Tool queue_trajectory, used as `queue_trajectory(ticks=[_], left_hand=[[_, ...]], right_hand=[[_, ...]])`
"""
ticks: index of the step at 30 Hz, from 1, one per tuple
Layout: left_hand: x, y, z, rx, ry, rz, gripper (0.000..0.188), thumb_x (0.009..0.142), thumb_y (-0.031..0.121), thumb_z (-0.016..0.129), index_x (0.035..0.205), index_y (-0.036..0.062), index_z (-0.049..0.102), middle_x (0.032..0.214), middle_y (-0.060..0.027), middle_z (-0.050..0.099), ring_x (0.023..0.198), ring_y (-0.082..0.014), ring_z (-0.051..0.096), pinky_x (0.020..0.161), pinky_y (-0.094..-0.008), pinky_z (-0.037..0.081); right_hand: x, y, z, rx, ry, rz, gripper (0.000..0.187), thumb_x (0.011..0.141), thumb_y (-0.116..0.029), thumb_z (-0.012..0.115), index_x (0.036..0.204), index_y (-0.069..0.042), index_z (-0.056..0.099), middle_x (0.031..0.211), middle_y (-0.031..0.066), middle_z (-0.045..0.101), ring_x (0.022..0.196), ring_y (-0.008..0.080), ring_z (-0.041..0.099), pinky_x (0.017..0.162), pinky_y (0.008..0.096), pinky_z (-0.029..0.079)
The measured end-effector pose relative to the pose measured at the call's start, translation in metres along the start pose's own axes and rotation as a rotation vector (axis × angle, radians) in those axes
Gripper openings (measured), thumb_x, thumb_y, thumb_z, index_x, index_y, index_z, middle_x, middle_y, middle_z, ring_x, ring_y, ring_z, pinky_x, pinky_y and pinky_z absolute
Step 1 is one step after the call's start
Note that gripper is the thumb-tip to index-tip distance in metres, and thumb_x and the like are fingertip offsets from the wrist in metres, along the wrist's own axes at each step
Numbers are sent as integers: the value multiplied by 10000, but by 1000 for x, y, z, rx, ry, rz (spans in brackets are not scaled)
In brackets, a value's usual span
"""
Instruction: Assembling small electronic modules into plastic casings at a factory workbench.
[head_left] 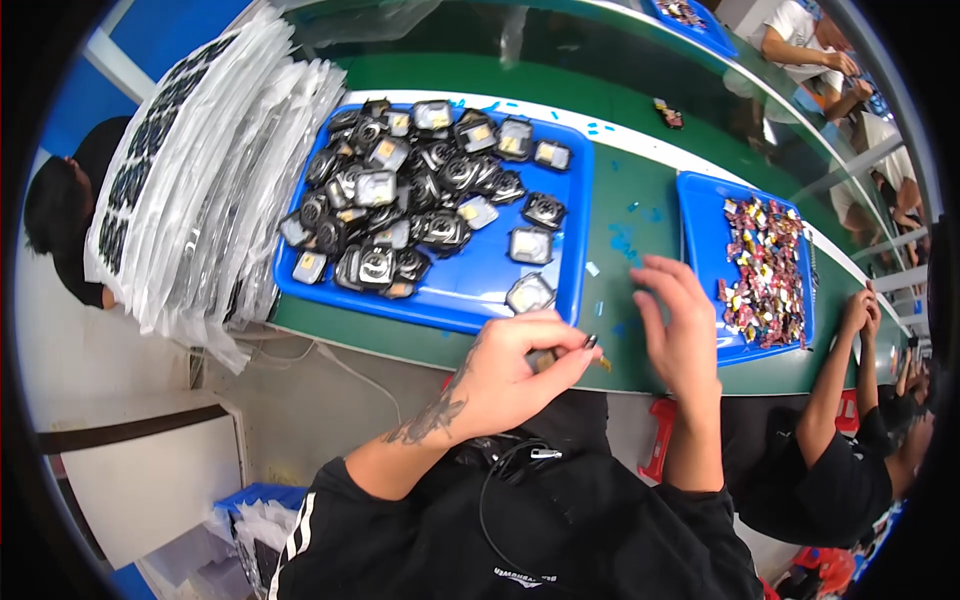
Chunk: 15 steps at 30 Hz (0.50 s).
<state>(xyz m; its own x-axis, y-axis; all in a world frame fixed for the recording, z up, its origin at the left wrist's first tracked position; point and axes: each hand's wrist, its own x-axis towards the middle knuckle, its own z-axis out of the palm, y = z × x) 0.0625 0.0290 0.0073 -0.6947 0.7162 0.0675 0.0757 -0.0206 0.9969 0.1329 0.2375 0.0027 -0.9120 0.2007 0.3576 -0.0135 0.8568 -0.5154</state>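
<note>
Holding small part, left hand fingers closed; right hand open; blue tray full of dark parts.

Bare green belt lies open between the part-filled blue plastic tray and the smaller blue tray; stacked white sheets block the left.

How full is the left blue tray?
Partly full: dark parts pile across the tray's far and left areas, with bare blue floor near the front.

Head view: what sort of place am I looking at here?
Likely a factory assembly line: a long green workbench, a blue tray of small black parts, stacked white sheets, and a co-worker alongside.
</note>
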Motion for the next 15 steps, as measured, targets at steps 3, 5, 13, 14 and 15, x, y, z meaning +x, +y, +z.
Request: queue_trajectory(ticks=[3,5,13,14,15], left_hand=[[-10,-14,9,-232,-75,-61,120,894,94,655,909,-14,706,770,-39,615,685,-85,547,618,-256,420],[-6,-11,9,-223,-183,-104,94,889,57,644,877,-26,687,800,-40,638,727,-86,560,658,-255,434],[-5,-13,15,-299,-408,-122,132,887,93,642,960,-8,684,822,-41,621,796,-112,567,751,-286,451],[-4,-12,15,-248,-431,-113,155,890,91,639,1007,-6,673,832,-32,619,807,-111,566,762,-284,451],[-3,-12,17,-242,-432,-115,155,890,91,639,1007,-6,673,832,-32,619,807,-111,566,762,-284,451]], right_hand=[[-20,-21,-13,469,-82,-38,205,772,34,670,974,1,687,1035,144,661,966,291,645,855,372,499],[-32,-27,-13,755,-161,23,226,761,48,669,985,24,689,1000,135,663,914,245,640,799,328,502],[-44,-17,-6,1192,-280,196,155,806,33,679,961,32,686,1021,125,610,891,199,606,782,312,493],[-43,-13,-6,1109,-292,56,140,814,37,672,954,36,680,1046,133,604,912,202,601,804,321,488],[-40,-12,-7,1086,-283,45,89,840,-30,678,913,10,645,1049,138,606,952,226,588,847,345,470]])
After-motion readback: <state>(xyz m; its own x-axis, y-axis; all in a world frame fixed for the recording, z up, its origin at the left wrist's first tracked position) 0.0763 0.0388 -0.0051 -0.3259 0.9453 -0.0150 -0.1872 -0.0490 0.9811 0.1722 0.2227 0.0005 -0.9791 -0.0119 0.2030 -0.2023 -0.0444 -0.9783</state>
